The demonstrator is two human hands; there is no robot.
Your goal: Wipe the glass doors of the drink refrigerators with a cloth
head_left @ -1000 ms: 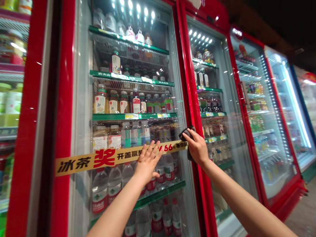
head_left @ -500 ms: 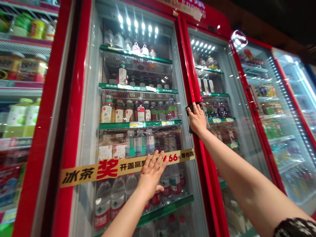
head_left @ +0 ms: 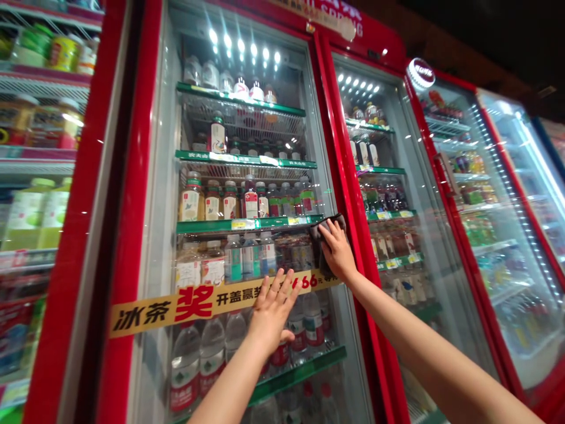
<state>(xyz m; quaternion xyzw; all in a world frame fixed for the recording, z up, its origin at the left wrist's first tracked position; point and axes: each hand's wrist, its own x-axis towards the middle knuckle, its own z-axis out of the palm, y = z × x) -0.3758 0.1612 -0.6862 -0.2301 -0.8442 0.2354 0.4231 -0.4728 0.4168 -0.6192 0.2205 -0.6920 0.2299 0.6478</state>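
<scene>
My left hand (head_left: 271, 309) lies flat on the glass door (head_left: 293, 73) of a red-framed drinks fridge, fingers spread, nothing in it. It covers part of a yellow strip (head_left: 145, 316) with black and red lettering. Up and to the right, my right hand (head_left: 339, 252) presses a dark grey cloth (head_left: 323, 262) against the same door, close to its right edge. The cloth sits just below a green shelf edge (head_left: 207, 226) seen through the glass and overlaps the strip's right end. Part of the cloth is hidden under my palm.
Behind the glass stand several rows of drink bottles (head_left: 250, 197), with large water bottles (head_left: 184, 368) lower down. A second fridge door (head_left: 408, 221) adjoins on the right, with more fridges (head_left: 507, 135) beyond. Another stocked fridge (head_left: 37, 212) stands at the left.
My right hand has slid the cloth down and left, from the red frame between the doors onto the left door's glass. My left hand has stayed in place.
</scene>
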